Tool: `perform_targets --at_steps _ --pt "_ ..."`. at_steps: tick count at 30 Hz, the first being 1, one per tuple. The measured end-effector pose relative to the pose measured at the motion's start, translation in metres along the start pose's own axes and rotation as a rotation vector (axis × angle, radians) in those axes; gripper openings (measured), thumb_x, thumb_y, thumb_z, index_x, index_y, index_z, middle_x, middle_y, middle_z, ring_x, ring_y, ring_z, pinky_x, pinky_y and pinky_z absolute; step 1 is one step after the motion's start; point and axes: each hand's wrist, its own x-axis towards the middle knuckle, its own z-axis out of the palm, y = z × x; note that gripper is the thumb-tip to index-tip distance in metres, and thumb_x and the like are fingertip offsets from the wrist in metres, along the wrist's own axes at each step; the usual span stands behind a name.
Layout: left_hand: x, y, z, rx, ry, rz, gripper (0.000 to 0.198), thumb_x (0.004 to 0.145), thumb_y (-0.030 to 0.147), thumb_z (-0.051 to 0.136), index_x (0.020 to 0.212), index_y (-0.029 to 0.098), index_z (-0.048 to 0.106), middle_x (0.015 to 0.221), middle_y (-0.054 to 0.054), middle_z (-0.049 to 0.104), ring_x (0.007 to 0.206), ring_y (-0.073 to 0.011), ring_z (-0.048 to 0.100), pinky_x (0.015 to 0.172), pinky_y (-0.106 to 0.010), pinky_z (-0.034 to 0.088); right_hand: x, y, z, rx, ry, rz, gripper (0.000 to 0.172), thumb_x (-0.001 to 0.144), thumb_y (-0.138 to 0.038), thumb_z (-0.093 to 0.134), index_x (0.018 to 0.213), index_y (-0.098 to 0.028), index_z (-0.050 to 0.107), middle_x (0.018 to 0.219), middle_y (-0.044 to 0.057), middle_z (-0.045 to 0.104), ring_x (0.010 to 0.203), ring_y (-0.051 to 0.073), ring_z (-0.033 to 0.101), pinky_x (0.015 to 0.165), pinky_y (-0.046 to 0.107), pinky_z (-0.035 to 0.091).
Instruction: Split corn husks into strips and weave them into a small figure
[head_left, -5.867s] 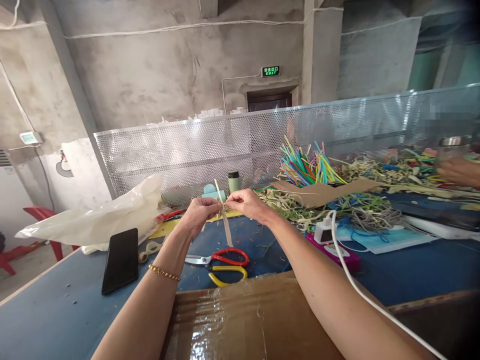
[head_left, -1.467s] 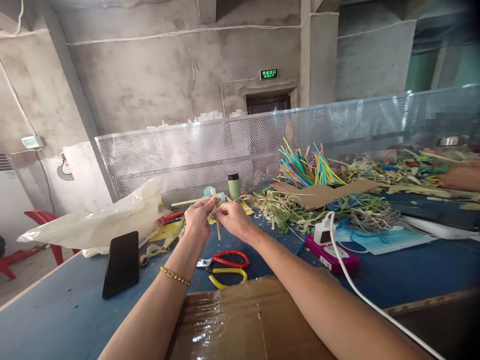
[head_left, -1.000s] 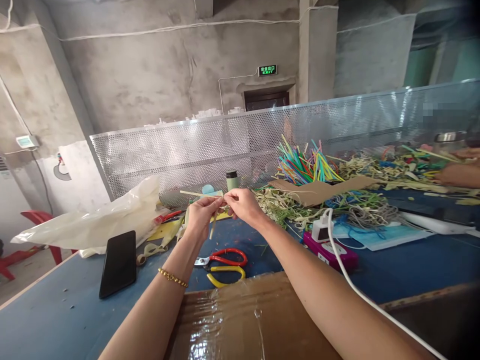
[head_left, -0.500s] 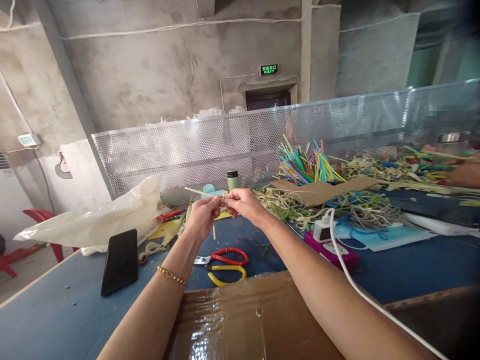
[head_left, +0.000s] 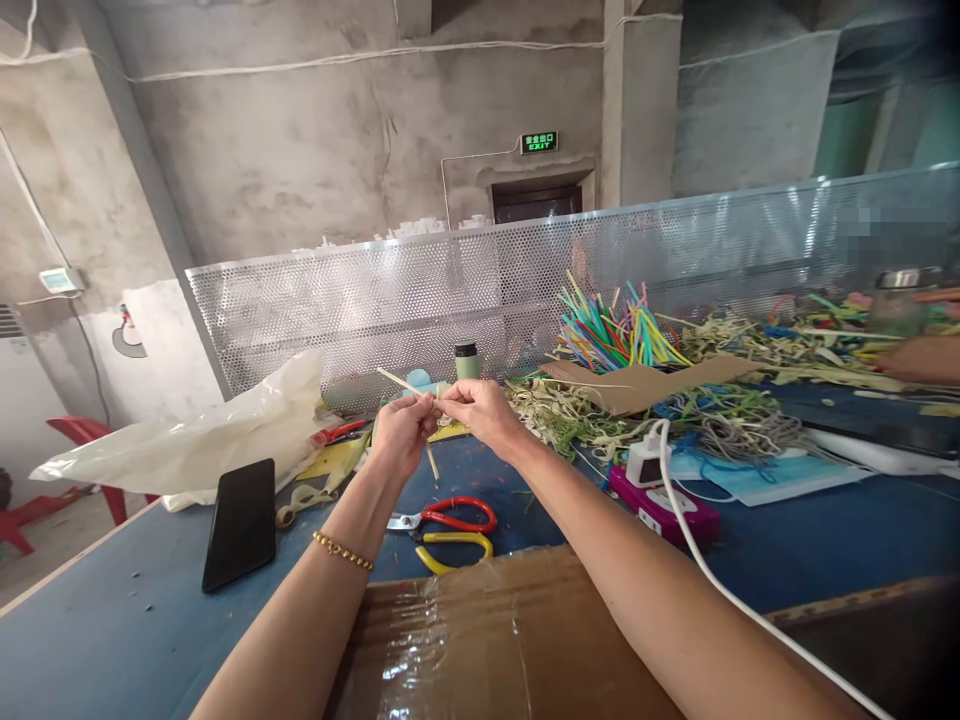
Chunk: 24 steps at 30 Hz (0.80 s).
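Observation:
Pale, flat plant-like strips (head_left: 393, 377) are pinched between my two hands above the blue table. My left hand (head_left: 401, 430) is closed on them, thumb and finger pressed together; one end sticks out to the upper left and another hangs below. My right hand (head_left: 481, 410) is closed too, its fingertips meeting the left ones on the same strips. Just where the strips cross is partly hidden by my fingers. Below the hands lie scissors (head_left: 457, 515) with one red and one yellow handle.
A black phone (head_left: 240, 525) lies left, near a plastic bag (head_left: 187, 435). In front is a cardboard box (head_left: 517, 630). To the right are a purple power strip (head_left: 675, 508) with a white cable, tangled strips (head_left: 577, 415) and colourful stems (head_left: 619, 325). Another person's hand (head_left: 922, 358) is far right.
The strips have turned slightly in my fingers, the hanging end swinging a little to the right. My right fingers have shifted slightly on them. The scissors stay put.

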Motion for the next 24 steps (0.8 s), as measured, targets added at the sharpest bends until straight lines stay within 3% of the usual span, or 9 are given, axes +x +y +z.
perform_targets --at_steps 8,16,24 --pt "0.0043 -0.0027 -0.0052 0.028 0.003 0.005 0.022 0.064 0.022 0.076 0.057 0.010 0.059 0.053 -0.002 0.054 0.044 -0.0051 0.039 0.045 -0.021 0.028 -0.0023 0.0041 -0.0009 0.039 -0.074 0.089 0.016 0.077 -0.028 0.059 0.073 -0.014 0.062 0.053 -0.002 0.054 0.045 0.009 0.048 0.043 0.020 0.036" --pt "0.0023 -0.0002 -0.0036 0.018 -0.124 -0.017 0.020 0.056 0.017 0.081 0.065 0.007 0.067 0.066 -0.005 0.060 0.056 -0.0082 0.050 0.055 -0.023 0.037 -0.0007 0.0018 -0.0032 0.072 0.059 0.088 0.011 0.071 -0.024 0.059 0.067 -0.015 0.058 0.052 -0.004 0.051 0.044 0.007 0.041 0.043 0.019 0.032" --pt "0.0023 -0.0072 -0.0035 0.047 -0.102 0.068 0.021 0.057 0.022 0.082 0.064 0.008 0.069 0.062 -0.003 0.058 0.054 -0.0068 0.047 0.053 -0.022 0.034 -0.0022 -0.0018 0.0020 0.147 0.042 0.190 0.011 0.073 -0.025 0.060 0.069 -0.015 0.058 0.052 -0.002 0.054 0.043 0.009 0.047 0.037 0.019 0.035"
